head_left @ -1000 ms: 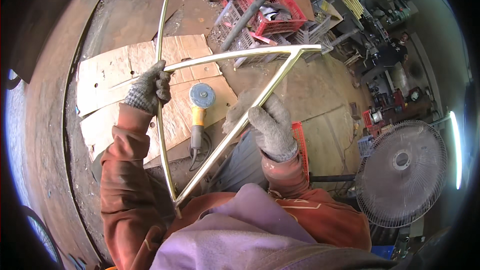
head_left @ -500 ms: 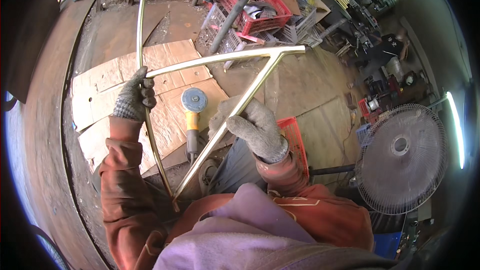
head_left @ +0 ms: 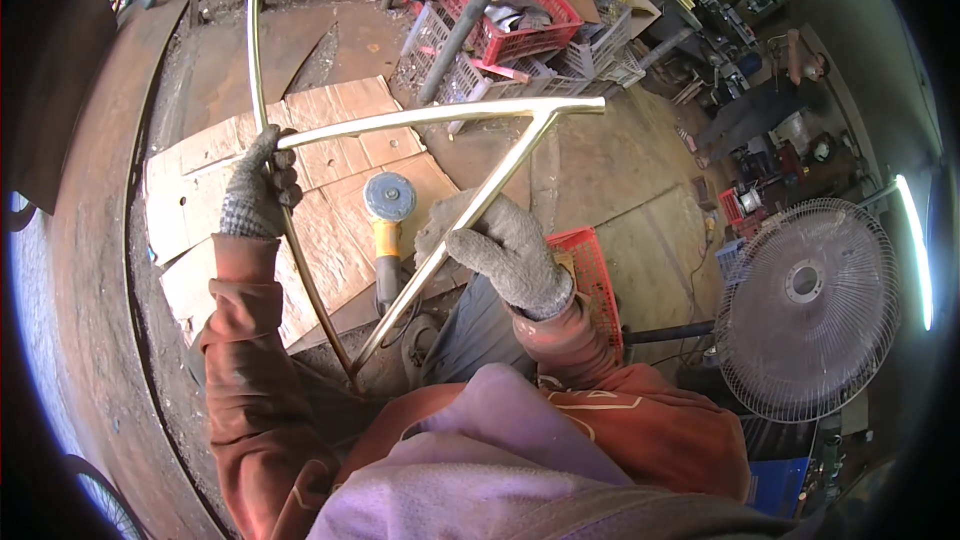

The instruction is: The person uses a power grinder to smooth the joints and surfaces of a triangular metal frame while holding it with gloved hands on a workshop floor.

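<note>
A shiny gold-toned metal tube frame [head_left: 420, 117], roughly triangular with one long tube running on past its corner, is held up over the floor. My gloved left hand [head_left: 262, 185] is closed round its left corner, where two tubes meet. Lower down on the slanting right tube, my gloved right hand [head_left: 505, 252] grips with the thumb on top; its fingertips are partly behind the tube. The bottom corner of the frame sits close to my body. Between the two tubes, an angle grinder [head_left: 388, 230] with a yellow collar and a grey-blue disc lies below the frame.
Flattened cardboard [head_left: 330, 185] covers part of the floor under the frame. Beside my right forearm is a red crate [head_left: 592, 290], with a large fan [head_left: 800, 285] further right. Crates of scrap [head_left: 525, 15] and a slanting pipe stand ahead. Another person [head_left: 765, 105] is at the far right.
The frame has tilted slightly, its long free end moving left and away. My left hand has shifted a little left with it; both hands keep their grip.
</note>
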Demonstrator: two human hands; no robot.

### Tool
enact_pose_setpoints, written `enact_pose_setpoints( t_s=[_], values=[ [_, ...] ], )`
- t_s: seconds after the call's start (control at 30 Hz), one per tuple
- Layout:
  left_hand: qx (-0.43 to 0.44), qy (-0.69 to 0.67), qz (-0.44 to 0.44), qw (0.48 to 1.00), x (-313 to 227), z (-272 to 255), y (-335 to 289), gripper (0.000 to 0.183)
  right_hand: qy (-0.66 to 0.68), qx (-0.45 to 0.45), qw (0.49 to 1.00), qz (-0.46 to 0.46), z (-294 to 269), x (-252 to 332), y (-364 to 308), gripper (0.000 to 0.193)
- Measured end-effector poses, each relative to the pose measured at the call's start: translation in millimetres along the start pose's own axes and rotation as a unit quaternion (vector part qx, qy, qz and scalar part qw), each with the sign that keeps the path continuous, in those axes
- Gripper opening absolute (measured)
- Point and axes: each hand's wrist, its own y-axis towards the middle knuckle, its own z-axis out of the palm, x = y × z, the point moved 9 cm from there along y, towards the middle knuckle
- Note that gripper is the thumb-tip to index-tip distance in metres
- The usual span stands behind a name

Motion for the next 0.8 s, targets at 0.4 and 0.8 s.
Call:
enact_pose_setpoints(
  t_s=[0.4, 0.8],
  values=[
    [0.004, 0.018, 0.037, 0.999, -11.6, -0.7, 0.0, 0.030, 0.004, -0.005, 1.000, -0.005, -5.1, -8.8, 2.0, 0.023],
    [0.001, 0.043, 0.061, 0.997, -17.4, -0.4, -2.6, 0.033, 0.013, -0.021, 1.000, 0.019, -6.7, -16.7, -0.9, 0.022]
  ],
)
